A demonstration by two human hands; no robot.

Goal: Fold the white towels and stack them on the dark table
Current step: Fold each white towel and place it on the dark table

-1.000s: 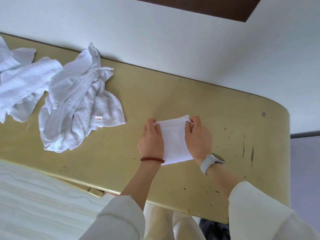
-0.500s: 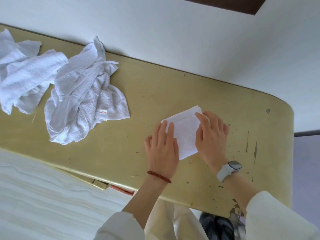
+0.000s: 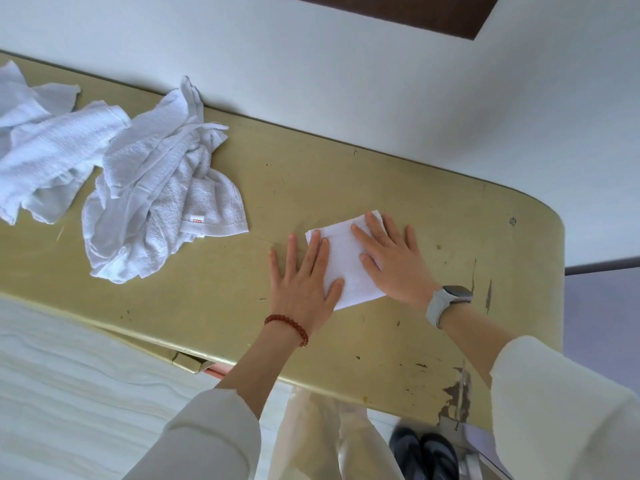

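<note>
A small folded white towel point(image 3: 346, 261) lies flat on the olive-yellow table point(image 3: 433, 341). My left hand point(image 3: 303, 280) lies flat with fingers spread, its right side pressing on the towel's left edge, the other fingers on the bare table. My right hand point(image 3: 391, 259) presses flat on the towel's right half. A crumpled pile of white towels point(image 3: 156, 192) with a small red tag sits to the left, and another loose white towel point(image 3: 41, 150) lies at the far left.
The table runs along a white wall point(image 3: 346, 81) and ends in a rounded right edge point(image 3: 557, 271); its paint is chipped near the front right. A white bed surface point(image 3: 69, 393) lies at the lower left. Dark shoes point(image 3: 422, 455) show below the table's front edge.
My hands went from pinching the towel's far edge to lying flat and spread on it. The folded towel now sits further right and slightly turned.
</note>
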